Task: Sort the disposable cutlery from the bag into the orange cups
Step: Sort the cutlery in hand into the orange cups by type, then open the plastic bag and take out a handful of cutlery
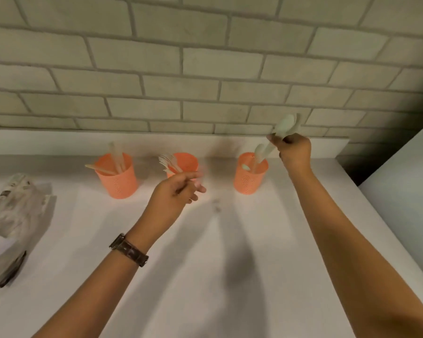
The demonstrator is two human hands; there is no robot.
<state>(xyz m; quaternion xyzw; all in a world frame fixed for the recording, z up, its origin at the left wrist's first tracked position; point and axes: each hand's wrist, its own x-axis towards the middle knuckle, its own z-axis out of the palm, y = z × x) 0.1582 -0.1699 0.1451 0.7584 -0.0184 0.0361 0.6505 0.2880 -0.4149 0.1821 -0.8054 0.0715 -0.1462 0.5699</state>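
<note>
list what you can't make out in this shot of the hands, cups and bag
All in the head view:
left hand: fingers motion-blurred, so it is unclear whether its grip holds anything.
middle cup: lower part hidden behind that hand.
spoons held by the right hand: blurred, count unclear.
bag: cut off by the left edge, contents unreadable.

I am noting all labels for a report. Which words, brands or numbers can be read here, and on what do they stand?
No text can be read.
Bag: dark printed marks, too blurred to read.
Wristwatch: only the strap shows, with no writing visible.
</note>
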